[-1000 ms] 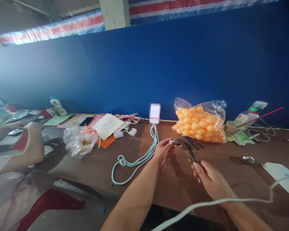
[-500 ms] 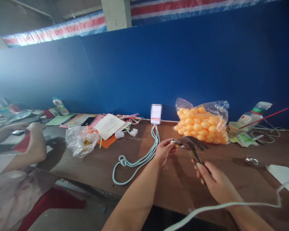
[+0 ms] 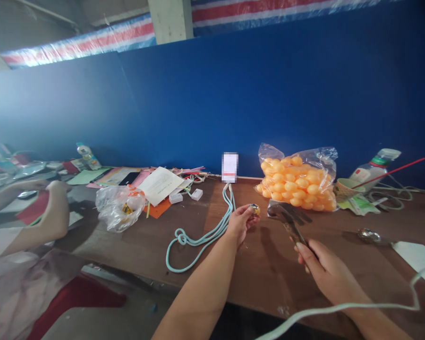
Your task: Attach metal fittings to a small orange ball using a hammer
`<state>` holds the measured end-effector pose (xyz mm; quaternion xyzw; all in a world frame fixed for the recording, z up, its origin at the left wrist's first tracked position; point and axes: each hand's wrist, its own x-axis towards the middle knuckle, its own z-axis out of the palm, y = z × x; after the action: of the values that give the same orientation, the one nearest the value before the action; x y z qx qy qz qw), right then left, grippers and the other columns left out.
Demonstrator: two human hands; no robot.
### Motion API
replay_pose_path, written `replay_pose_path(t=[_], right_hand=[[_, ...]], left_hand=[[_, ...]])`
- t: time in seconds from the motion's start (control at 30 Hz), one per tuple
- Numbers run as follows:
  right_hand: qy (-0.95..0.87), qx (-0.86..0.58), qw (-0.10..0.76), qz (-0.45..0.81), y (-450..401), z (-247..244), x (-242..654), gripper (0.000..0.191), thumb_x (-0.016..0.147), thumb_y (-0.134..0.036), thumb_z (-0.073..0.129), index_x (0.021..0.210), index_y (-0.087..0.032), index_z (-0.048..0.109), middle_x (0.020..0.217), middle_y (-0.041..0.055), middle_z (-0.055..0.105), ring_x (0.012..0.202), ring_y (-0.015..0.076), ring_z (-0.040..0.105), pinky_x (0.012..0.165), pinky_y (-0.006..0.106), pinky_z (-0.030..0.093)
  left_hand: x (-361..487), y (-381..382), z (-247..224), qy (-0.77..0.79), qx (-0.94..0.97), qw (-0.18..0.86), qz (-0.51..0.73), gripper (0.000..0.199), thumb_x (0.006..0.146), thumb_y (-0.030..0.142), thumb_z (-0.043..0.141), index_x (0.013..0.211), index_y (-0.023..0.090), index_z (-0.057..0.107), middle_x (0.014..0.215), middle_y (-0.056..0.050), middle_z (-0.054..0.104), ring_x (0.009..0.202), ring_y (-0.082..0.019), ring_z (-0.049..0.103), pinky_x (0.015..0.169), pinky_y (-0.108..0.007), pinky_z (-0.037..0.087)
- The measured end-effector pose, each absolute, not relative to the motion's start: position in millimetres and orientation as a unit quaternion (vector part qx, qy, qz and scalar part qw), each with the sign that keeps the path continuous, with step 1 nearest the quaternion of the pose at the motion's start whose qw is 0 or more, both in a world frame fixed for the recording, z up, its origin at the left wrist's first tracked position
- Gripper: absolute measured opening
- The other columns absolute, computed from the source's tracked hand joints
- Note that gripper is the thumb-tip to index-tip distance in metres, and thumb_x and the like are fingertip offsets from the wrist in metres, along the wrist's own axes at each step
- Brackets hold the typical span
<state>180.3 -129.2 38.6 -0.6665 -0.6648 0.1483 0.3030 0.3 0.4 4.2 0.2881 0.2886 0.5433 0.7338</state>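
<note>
Between the fingertips of my left hand (image 3: 241, 224) is a small shiny metallic round piece (image 3: 255, 209), silver with a gold tint; its exact kind is unclear. My right hand (image 3: 320, 264) is wrapped round the handle of a claw hammer (image 3: 293, 231). The hammer's head lies a short way right of the round piece, apart from it, with its claw pointing right. Behind the hammer sits a clear plastic bag (image 3: 297, 182) full of orange-yellow balls. A larger shiny metallic thing (image 3: 369, 235) rests on the table to the right.
A light-blue cord (image 3: 198, 243) with a badge lies left of my hands. Nearby are a crumpled plastic bag (image 3: 118, 208), papers (image 3: 161, 185) and small clear boxes (image 3: 197, 194). A bottle (image 3: 377, 165) stands back right. Another person's arm (image 3: 53, 217) is at far left. A pale cord (image 3: 333, 310) crosses my right forearm.
The hammer and my right hand have moved right, away from the round piece, which the hammer's head was against or very close to. My left hand has barely moved.
</note>
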Motion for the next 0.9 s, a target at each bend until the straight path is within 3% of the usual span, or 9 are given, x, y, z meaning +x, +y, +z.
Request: replay_pose_path(t=[0.1, 0.2, 0.27, 0.63, 0.77, 0.9], right_hand=[[-0.676, -0.681, 0.275, 0.053, -132.1, 26.0, 210.0, 0.033, 0.087, -0.049, 0.038, 0.072, -0.024, 0.051, 0.071, 0.0067, 0.062, 0.068, 0.0223, 0.06, 0.064, 0.033, 0.045], [-0.667, -0.708, 0.225, -0.057, -132.8, 12.3, 244.6, 0.033, 0.086, -0.047, 0.038, 0.088, -0.021, 0.058, 0.09, 0.0133, 0.065, 0.077, 0.0279, 0.062, 0.062, 0.037, 0.045], [-0.674, -0.71, 0.177, -0.1, -132.2, 6.9, 263.8, 0.034, 0.085, -0.045, 0.04, 0.093, -0.019, 0.06, 0.088, 0.014, 0.065, 0.075, 0.0294, 0.062, 0.062, 0.038, 0.045], [-0.674, -0.723, 0.052, -0.145, -125.1, -9.4, 290.5, 0.034, 0.083, -0.037, 0.046, 0.095, -0.013, 0.067, 0.084, 0.0154, 0.066, 0.074, 0.0324, 0.062, 0.066, 0.043, 0.046], [-0.682, -0.715, 0.093, -0.126, -117.5, 7.9, 293.0, 0.035, 0.08, -0.04, 0.05, 0.098, -0.016, 0.068, 0.091, 0.0141, 0.067, 0.086, 0.0338, 0.062, 0.078, 0.046, 0.045], [-0.679, -0.702, 0.196, -0.087, -93.3, 42.9, 261.0, 0.033, 0.087, -0.04, 0.044, 0.104, -0.023, 0.065, 0.102, 0.0075, 0.065, 0.092, 0.0247, 0.061, 0.08, 0.036, 0.044]], left_hand=[[-0.8, 4.4, 2.6, 0.323, 0.26, 0.728, 0.546, 0.032, 0.066, 0.033, 0.075, 0.088, 0.011, 0.066, 0.074, -0.005, 0.066, 0.062, -0.01, 0.061, 0.065, -0.024, 0.05], [-0.3, 6.6, 1.3, 0.339, 0.248, 0.726, 0.544, 0.03, 0.068, 0.031, 0.074, 0.087, 0.011, 0.065, 0.073, -0.006, 0.066, 0.062, -0.011, 0.061, 0.064, -0.025, 0.051], [0.3, 6.7, 1.4, 0.341, 0.252, 0.724, 0.544, 0.029, 0.068, 0.032, 0.074, 0.087, 0.011, 0.065, 0.075, -0.006, 0.066, 0.062, -0.011, 0.061, 0.064, -0.025, 0.051], [-1.0, 4.3, 4.3, 0.362, 0.259, 0.723, 0.528, 0.034, 0.068, 0.034, 0.074, 0.091, 0.01, 0.064, 0.074, -0.007, 0.065, 0.065, -0.013, 0.063, 0.063, -0.025, 0.052], [0.6, 2.9, 3.6, 0.368, 0.265, 0.721, 0.523, 0.035, 0.068, 0.034, 0.074, 0.091, 0.011, 0.063, 0.073, -0.006, 0.065, 0.064, -0.013, 0.062, 0.061, -0.025, 0.052], [1.5, 1.3, 3.6, 0.371, 0.279, 0.72, 0.515, 0.036, 0.068, 0.035, 0.074, 0.092, 0.011, 0.063, 0.073, -0.006, 0.065, 0.063, -0.012, 0.062, 0.06, -0.024, 0.051]])
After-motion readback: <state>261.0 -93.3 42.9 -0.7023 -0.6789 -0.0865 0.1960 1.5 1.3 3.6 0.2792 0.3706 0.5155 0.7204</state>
